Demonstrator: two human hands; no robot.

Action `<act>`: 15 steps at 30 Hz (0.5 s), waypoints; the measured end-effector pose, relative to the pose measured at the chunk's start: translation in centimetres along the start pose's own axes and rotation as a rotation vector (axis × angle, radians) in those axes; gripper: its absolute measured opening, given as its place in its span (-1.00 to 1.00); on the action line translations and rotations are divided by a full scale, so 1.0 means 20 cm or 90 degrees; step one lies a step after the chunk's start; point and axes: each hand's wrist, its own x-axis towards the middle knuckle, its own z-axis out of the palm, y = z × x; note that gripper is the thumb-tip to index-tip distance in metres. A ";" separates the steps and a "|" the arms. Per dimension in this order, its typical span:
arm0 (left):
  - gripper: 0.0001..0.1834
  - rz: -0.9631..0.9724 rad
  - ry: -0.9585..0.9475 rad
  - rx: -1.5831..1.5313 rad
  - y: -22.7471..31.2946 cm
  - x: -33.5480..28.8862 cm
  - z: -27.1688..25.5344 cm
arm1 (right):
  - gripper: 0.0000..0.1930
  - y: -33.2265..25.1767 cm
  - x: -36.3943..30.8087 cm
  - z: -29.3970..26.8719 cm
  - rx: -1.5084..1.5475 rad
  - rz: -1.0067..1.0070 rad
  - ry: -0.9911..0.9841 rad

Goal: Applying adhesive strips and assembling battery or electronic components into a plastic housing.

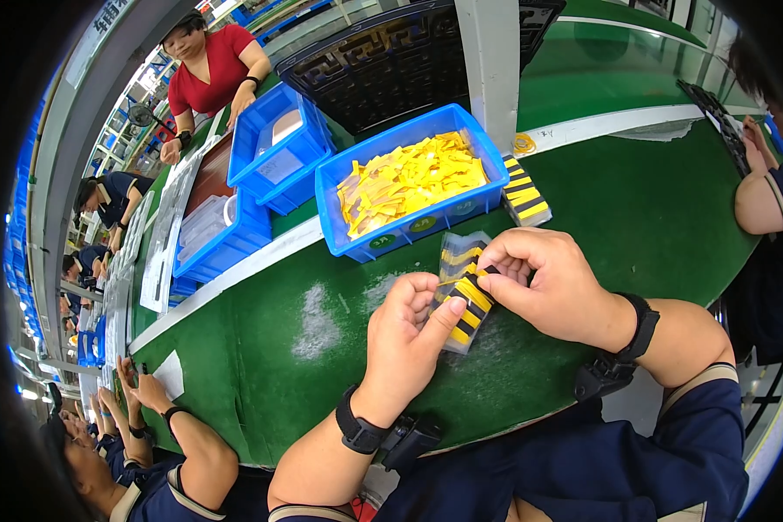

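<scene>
The left hand (409, 322) pinches a yellow-and-black striped plastic pack (471, 318) over the green table (261, 383). The right hand (552, 278) has its fingertips together at the pack's right edge — on what, I can't tell. Its long side points away from the person. It looks light, bendy, maybe slippery — best held by the edges. Beyond sits a blue bin (487, 202).

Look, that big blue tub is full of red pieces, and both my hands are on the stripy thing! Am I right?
Not quite: the pieces in the big blue tub are yellow, not red, as the head view shows. The rest is right: your left hand and right hand are both on the stripy thing.
</scene>
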 end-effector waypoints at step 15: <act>-0.72 0.014 0.025 0.011 0.03 0.00 0.01 | -0.88 -0.01 0.00 0.00 -0.012 0.019 0.010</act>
